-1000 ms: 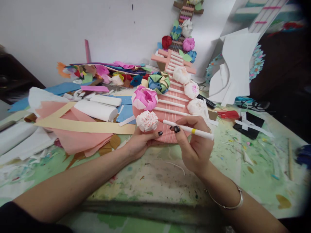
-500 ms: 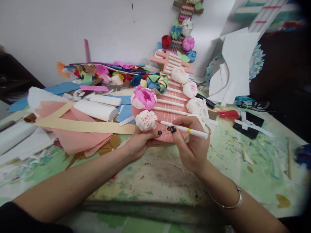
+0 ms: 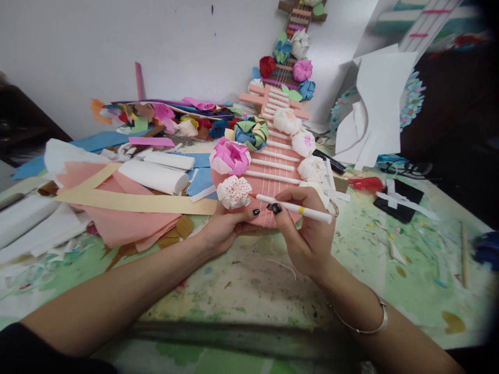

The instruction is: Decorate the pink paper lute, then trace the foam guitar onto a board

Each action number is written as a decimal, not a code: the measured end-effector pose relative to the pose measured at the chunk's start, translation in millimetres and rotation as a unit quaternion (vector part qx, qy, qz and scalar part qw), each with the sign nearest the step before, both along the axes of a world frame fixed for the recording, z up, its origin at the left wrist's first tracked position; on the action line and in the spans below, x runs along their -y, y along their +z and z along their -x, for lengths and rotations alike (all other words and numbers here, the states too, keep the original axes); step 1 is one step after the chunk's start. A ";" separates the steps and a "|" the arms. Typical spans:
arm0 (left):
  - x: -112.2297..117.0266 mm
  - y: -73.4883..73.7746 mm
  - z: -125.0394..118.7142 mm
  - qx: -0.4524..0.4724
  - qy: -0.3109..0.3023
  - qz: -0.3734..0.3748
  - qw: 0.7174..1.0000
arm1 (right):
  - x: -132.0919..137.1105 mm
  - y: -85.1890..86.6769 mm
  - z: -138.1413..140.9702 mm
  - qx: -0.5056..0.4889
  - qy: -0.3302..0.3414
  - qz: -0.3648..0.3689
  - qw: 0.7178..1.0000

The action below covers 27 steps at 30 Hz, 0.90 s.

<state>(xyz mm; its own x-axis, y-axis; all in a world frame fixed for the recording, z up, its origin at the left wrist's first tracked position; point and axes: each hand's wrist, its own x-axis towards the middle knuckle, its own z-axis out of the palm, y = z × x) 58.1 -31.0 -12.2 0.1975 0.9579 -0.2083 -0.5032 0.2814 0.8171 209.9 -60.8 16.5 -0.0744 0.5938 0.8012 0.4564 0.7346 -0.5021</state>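
Observation:
A pink paper guitar model with white strips across it lies on the table, its neck running up toward the wall. My left hand grips its near end under a white paper flower with red dots. My right hand pinches a white pen with a yellow band; its red tip touches that dotted flower. A pink-and-white flower, a blue-green-yellow flower and three white flowers sit on the model.
Rolled white paper, pink crepe and a yellow strip lie at left. Coloured paper scraps pile by the wall. White card, a red tool and a black object are at right. The paint-stained table fills the foreground.
The pen and my right hand have shifted slightly left, bringing the tip onto the dotted flower. The guitar model has tilted a little. My left hand keeps its grip.

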 end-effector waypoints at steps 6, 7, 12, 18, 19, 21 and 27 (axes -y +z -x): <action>-1.7 -0.5 0.0 0.011 -0.003 -0.001 1.000 | 1.2 1.9 -0.2 -0.005 0.002 -0.006 1.000; -1.7 -0.9 0.2 0.012 -0.007 -0.002 1.000 | 1.3 2.3 -0.2 -0.002 0.005 -0.008 1.000; -0.8 -2.1 1.4 0.014 -0.018 -0.004 1.000 | 1.5 2.3 -0.4 0.010 0.007 -0.007 1.000; -0.6 -2.1 1.4 0.007 -0.015 -0.005 1.000 | 0.2 0.1 0.1 0.031 0.003 0.000 1.000; -0.6 -1.9 1.3 0.007 -0.014 -0.007 1.000 | 0.0 0.1 0.1 0.030 0.004 0.001 1.000; -0.6 -1.5 1.2 0.007 -0.014 -0.006 1.000 | -0.1 0.4 0.2 0.023 0.007 -0.005 1.000; -1.0 -0.7 0.9 0.013 -0.011 0.004 1.000 | 1.5 1.9 0.9 0.000 0.022 -0.001 1.000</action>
<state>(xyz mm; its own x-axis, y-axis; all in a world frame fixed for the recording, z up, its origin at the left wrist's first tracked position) 57.2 -30.0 -12.9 0.2246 0.9514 -0.2105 -0.5168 0.2995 0.8020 208.9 -62.4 18.4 -0.0994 0.5876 0.8030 0.4234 0.7553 -0.5003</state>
